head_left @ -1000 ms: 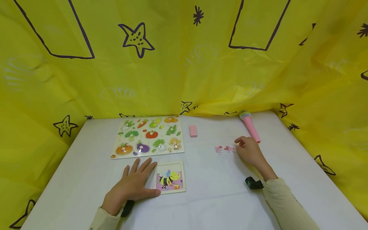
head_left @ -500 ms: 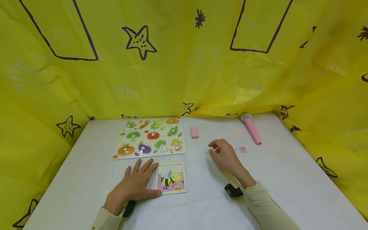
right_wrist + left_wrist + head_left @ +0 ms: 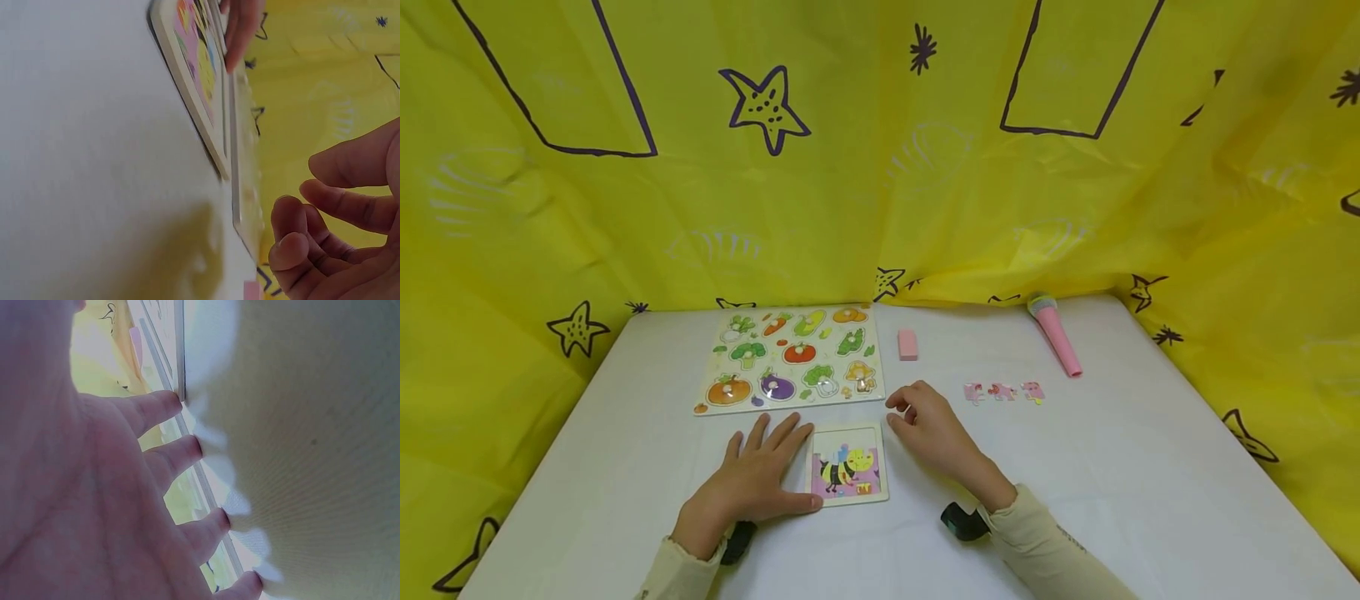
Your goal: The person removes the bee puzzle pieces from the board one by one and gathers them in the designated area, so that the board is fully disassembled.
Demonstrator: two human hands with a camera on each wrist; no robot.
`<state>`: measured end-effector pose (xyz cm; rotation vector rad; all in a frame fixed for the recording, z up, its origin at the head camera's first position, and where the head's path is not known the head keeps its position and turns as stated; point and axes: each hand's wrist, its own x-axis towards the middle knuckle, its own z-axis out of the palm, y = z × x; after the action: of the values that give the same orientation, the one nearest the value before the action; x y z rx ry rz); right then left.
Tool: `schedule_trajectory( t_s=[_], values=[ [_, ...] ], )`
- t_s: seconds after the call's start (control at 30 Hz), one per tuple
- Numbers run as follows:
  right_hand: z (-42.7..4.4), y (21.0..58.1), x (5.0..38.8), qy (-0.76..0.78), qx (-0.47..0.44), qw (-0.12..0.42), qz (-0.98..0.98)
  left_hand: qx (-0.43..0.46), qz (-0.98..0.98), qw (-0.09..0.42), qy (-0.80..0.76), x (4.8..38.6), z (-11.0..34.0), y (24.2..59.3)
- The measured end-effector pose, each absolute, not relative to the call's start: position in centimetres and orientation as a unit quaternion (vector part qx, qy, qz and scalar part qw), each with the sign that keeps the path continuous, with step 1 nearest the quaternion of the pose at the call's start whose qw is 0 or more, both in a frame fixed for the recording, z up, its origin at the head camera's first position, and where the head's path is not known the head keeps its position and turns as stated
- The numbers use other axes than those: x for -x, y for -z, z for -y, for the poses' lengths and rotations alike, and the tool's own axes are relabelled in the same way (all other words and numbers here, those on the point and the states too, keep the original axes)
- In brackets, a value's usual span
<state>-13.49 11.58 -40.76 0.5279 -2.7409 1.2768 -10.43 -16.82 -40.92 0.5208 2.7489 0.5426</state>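
The left hand lies with its fingers spread and its grasp free, the thumb tip on the near-left corner of the bee puzzle tray and the forefinger tip at its far-left corner; the tray lies flat between the hands, directly right of the left palm and a little left of and nearer the body than the right fingertips. The bee picture fills the lower part of the tray; the strip farthest from the body shows pale and bare.

The right hand hovers beside the tray, palm turned towards it, fingers loosely curled and gripping nothing that shows; the right wrist view has a gap between thumb and forefinger, and a shadow on the table below.

Three loose puzzle pieces, mostly pink, lie in a row to the right of the right hand and somewhat beyond it, each apart from the next; a pink block lies straight ahead of the right fingertips; a pink microphone rests farther off, beyond and right of the pieces. Just beyond the left fingertips lies the vegetable board; its near-right corner comes close to the right fingertips; the white table runs under everything, and a yellow cloth hangs past the far edge.
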Motion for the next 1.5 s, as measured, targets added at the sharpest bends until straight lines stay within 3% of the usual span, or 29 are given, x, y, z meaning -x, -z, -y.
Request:
schedule_trajectory(
  t_s=[0.73,1.0,1.5],
  values=[
    [-5.1,41.3,11.8,-0.350,-0.298,-0.068,0.886,-0.187,-0.955,0.142,-0.182,10.4,16.9,40.7],
    [-4.3,41.7,11.6,-0.311,-0.288,-0.100,0.900,-0.192,-0.952,0.141,-0.191,10.2,16.8,40.4],
    [-4.1,41.7,11.5,-0.297,-0.306,-0.091,0.900,-0.188,-0.954,0.134,-0.190,10.4,16.7,40.8]
  ],
)
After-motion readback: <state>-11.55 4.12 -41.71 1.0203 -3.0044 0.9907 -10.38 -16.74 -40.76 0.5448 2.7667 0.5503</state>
